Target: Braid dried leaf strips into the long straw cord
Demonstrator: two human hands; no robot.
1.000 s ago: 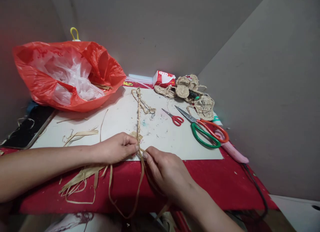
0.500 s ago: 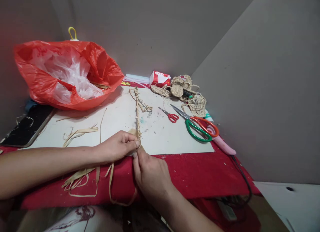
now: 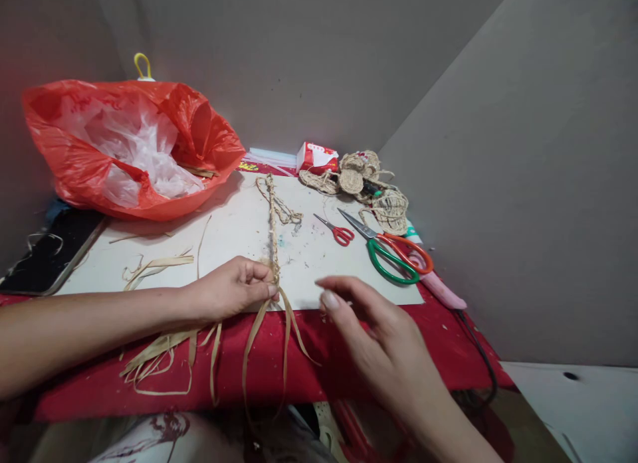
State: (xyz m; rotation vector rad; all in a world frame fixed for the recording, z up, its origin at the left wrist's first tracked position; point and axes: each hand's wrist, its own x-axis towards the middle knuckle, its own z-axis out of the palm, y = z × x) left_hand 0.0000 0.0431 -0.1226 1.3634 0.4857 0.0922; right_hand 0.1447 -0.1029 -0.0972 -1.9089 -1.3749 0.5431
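A thin braided straw cord [image 3: 272, 227] runs down the white board [image 3: 239, 217], with its lower end pinched between the thumb and fingers of my left hand [image 3: 239, 287]. Loose flat strands [image 3: 286, 330] fan out below that pinch and hang over the red cloth. My right hand [image 3: 383, 337] is off to the right of the strands, its thumb and forefinger apart and nothing visible between them. More loose straw [image 3: 159, 350] lies by my left forearm, partly hidden under it.
A red plastic bag [image 3: 134, 151] and a phone [image 3: 54, 250] are at the left. Small red scissors [image 3: 341, 234], large scissors [image 3: 393, 250], coiled straw pieces [image 3: 366, 177], a tissue pack [image 3: 316, 157] and a pink-handled tool [image 3: 443, 291] are at the right.
My right hand has let go of the cord's lower end and moved right, its fingers opening. The strands now hang loose below my left hand, which has stayed on the braid.
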